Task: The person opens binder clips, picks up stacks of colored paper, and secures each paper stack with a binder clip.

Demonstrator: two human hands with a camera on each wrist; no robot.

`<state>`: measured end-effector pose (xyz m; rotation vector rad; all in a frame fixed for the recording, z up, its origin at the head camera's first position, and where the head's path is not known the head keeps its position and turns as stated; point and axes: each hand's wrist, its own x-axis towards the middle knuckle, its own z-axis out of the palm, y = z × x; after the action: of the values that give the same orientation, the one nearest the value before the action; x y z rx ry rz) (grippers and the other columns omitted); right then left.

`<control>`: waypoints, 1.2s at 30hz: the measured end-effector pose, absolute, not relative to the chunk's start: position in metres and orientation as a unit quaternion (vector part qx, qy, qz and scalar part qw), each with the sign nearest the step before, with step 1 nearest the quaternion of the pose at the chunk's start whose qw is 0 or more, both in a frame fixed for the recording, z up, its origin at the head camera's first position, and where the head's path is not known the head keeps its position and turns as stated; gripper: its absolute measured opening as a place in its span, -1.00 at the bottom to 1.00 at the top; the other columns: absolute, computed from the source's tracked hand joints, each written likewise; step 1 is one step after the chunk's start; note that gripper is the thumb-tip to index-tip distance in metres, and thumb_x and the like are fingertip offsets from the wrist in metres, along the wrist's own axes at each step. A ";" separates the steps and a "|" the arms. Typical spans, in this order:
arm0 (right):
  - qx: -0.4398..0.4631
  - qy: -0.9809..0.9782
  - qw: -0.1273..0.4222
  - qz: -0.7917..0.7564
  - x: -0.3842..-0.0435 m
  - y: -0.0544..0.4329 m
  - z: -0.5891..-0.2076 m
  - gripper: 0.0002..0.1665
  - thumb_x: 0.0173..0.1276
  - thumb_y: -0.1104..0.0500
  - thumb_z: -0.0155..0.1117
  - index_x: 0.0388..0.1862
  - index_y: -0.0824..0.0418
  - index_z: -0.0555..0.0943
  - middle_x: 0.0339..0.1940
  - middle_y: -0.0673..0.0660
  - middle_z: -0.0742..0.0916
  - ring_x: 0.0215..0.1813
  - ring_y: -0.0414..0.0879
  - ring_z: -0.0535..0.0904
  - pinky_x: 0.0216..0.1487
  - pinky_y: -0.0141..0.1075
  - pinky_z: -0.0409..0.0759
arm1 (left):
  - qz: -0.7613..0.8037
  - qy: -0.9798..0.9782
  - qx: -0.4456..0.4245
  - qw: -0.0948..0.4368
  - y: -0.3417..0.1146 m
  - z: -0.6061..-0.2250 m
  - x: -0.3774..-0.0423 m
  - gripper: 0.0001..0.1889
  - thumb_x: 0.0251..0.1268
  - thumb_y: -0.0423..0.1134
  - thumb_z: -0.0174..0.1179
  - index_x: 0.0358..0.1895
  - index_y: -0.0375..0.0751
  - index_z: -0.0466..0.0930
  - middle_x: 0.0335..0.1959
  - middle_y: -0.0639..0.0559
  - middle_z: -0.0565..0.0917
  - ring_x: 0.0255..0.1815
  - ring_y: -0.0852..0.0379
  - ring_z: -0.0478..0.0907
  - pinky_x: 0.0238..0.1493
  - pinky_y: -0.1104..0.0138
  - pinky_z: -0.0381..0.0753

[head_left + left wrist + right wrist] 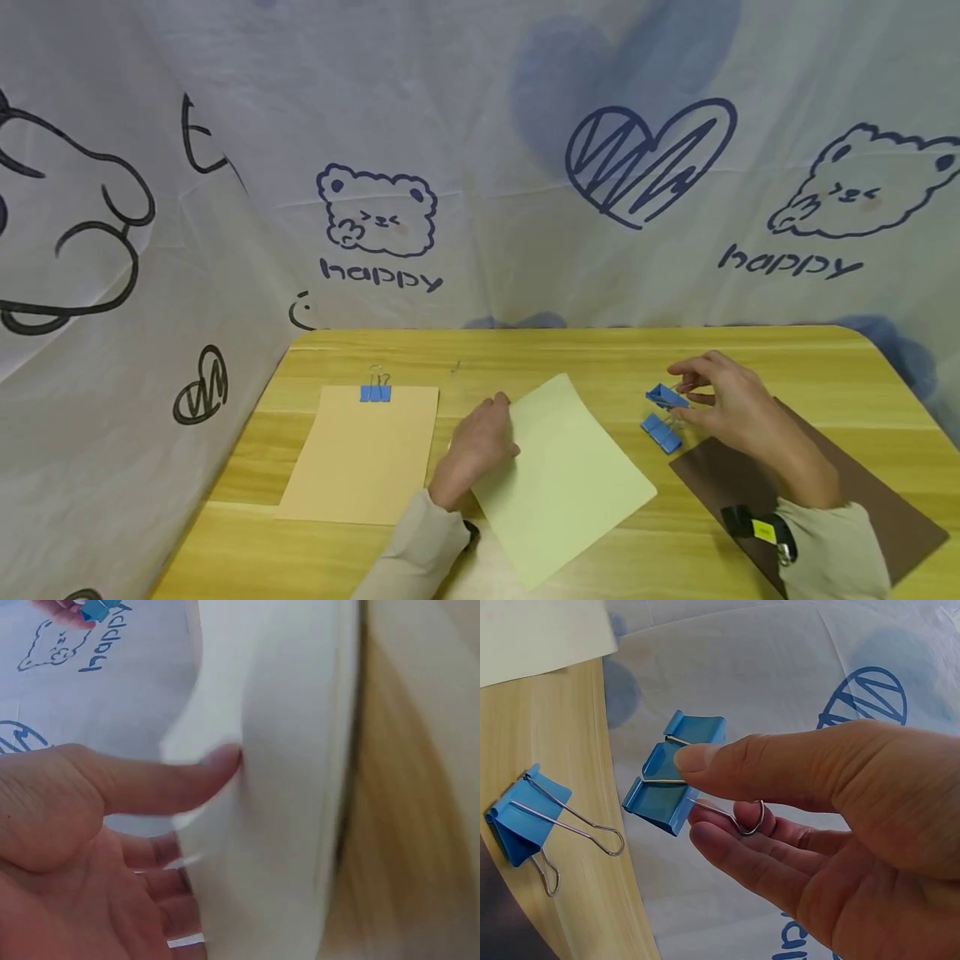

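At right, near brown sheet (723, 471), pinches blue metal clip (662, 396) with right hand (738, 408); lower centre, pale-yellow paper (570, 483) with left hand (478, 446).

The head-worn camera looks forward and down from farthest back, giving me the table (525, 354) across the lower half, patterned cloth (480, 125) above, left hand (480, 442) at lower centre and right hand (735, 404) at lower right. The left wrist camera is very close and turned sideways: pale sheet (277, 787) down the middle, lettering (103, 641) running vertically at upper left. The right wrist camera, also close and tilted, faces the cloth. The right hand and its blue clip (660, 761) appear in all three, tiny in the left wrist view's upper left corner.
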<state>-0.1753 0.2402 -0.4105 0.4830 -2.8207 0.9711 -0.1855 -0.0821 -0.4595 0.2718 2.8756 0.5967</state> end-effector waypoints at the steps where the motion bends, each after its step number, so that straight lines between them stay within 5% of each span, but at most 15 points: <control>1: 0.159 -0.932 0.060 0.320 -0.175 0.240 -0.411 -0.43 0.08 0.50 0.57 0.10 0.47 0.59 -0.08 0.33 0.59 -0.06 0.26 0.67 -0.06 0.08 0.69 | 0.207 0.970 0.091 0.094 -0.083 -0.459 -0.187 -0.39 0.11 -0.32 0.56 0.20 -0.34 0.46 -0.08 -0.24 0.66 -0.23 -0.13 0.64 -0.35 0.10 0.64; 6: 0.159 -0.933 0.060 0.317 -0.175 0.240 -0.411 -0.42 0.07 0.50 0.57 0.11 0.48 0.59 -0.09 0.32 0.59 -0.05 0.27 0.67 -0.04 0.11 0.68 | 0.228 0.964 0.113 0.074 -0.088 -0.458 -0.189 -0.65 0.10 -0.48 0.46 -0.06 -0.21 0.59 -0.30 -0.06 0.69 -0.51 0.04 0.51 -0.62 0.26 0.41; 9: 0.159 -0.933 0.058 0.317 -0.176 0.241 -0.412 -0.41 0.07 0.49 0.58 0.12 0.48 0.59 -0.08 0.33 0.59 -0.05 0.27 0.67 -0.02 0.12 0.67 | 0.259 0.952 0.147 0.068 -0.093 -0.458 -0.189 -0.74 0.14 -0.58 0.31 -0.29 -0.17 0.50 -0.51 0.08 0.45 -0.59 0.16 0.24 -0.62 0.35 0.15; 13: 0.160 -0.933 0.050 0.319 -0.176 0.242 -0.411 -0.40 0.09 0.48 0.57 0.14 0.49 0.57 -0.03 0.36 0.58 -0.02 0.29 0.67 -0.02 0.11 0.67 | 0.312 0.928 0.196 0.056 -0.102 -0.456 -0.190 -0.66 0.21 -0.67 0.14 -0.40 -0.16 0.28 -0.54 0.09 0.18 -0.57 0.18 0.03 -0.51 0.33 0.01; 18: 0.157 -0.933 0.042 0.321 -0.175 0.244 -0.409 -0.38 0.13 0.46 0.56 0.18 0.48 0.55 0.02 0.38 0.57 0.01 0.33 0.66 -0.07 0.08 0.69 | 0.377 0.902 0.203 0.063 -0.117 -0.452 -0.198 -0.74 0.38 -0.60 0.14 -0.33 -0.26 0.26 -0.60 0.12 0.11 -0.65 0.23 0.03 -0.52 0.38 0.08; 20: 0.156 -0.934 0.042 0.319 -0.175 0.244 -0.410 -0.37 0.13 0.46 0.55 0.19 0.49 0.55 0.03 0.38 0.56 0.01 0.33 0.66 -0.04 0.11 0.68 | 0.400 0.895 0.184 0.074 -0.122 -0.450 -0.201 -0.90 0.46 -0.51 0.15 -0.10 -0.37 0.44 -0.66 0.13 0.13 -0.71 0.23 0.07 -0.57 0.40 0.16; 22: 0.157 -0.934 0.042 0.318 -0.175 0.245 -0.410 -0.37 0.13 0.47 0.55 0.19 0.50 0.55 0.02 0.38 0.56 0.01 0.33 0.65 -0.01 0.14 0.66 | 0.423 0.887 0.166 0.081 -0.126 -0.449 -0.203 -0.67 0.51 -0.44 0.14 0.25 -0.41 0.45 -0.69 0.05 0.36 -0.69 0.19 0.27 -0.57 0.37 0.37; 24: 0.157 -0.934 0.042 0.317 -0.176 0.245 -0.411 -0.36 0.12 0.47 0.56 0.20 0.51 0.55 0.02 0.39 0.56 0.00 0.33 0.65 0.01 0.17 0.65 | 0.451 0.875 0.155 0.089 -0.129 -0.449 -0.204 -0.54 0.53 -0.41 0.13 0.42 -0.38 0.39 -0.45 -0.09 0.66 -0.46 0.09 0.58 -0.34 0.25 0.63; 28: 0.154 -0.935 0.044 0.316 -0.177 0.248 -0.412 -0.36 0.12 0.45 0.57 0.19 0.52 0.55 0.03 0.42 0.56 -0.02 0.33 0.65 0.00 0.19 0.65 | 0.521 0.836 0.132 0.107 -0.134 -0.450 -0.207 -0.68 0.54 -0.39 0.12 0.26 -0.37 0.56 0.10 -0.21 0.69 0.11 -0.10 0.62 0.16 0.04 0.61; 33: 0.149 -0.937 0.047 0.313 -0.178 0.247 -0.412 -0.39 0.16 0.38 0.56 0.18 0.52 0.56 0.00 0.42 0.60 -0.06 0.27 0.65 -0.03 0.18 0.66 | 0.596 0.788 0.102 0.112 -0.138 -0.452 -0.213 -0.77 0.52 -0.42 0.13 0.12 -0.44 0.59 -0.13 -0.20 0.69 -0.21 0.02 0.63 -0.10 0.17 0.67; 36: 0.147 -0.937 0.049 0.314 -0.179 0.246 -0.411 -0.40 0.17 0.34 0.57 0.16 0.51 0.57 -0.07 0.37 0.63 -0.08 0.23 0.63 -0.05 0.13 0.68 | 0.631 0.764 0.083 0.103 -0.139 -0.451 -0.214 -0.74 0.52 -0.41 0.14 0.16 -0.40 0.57 -0.10 -0.20 0.70 -0.18 0.03 0.67 -0.07 0.17 0.70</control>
<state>-0.1787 0.2457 -0.4107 0.4484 -2.8534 0.9568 -0.2143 -0.1394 -0.4512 0.2462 2.2550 1.8627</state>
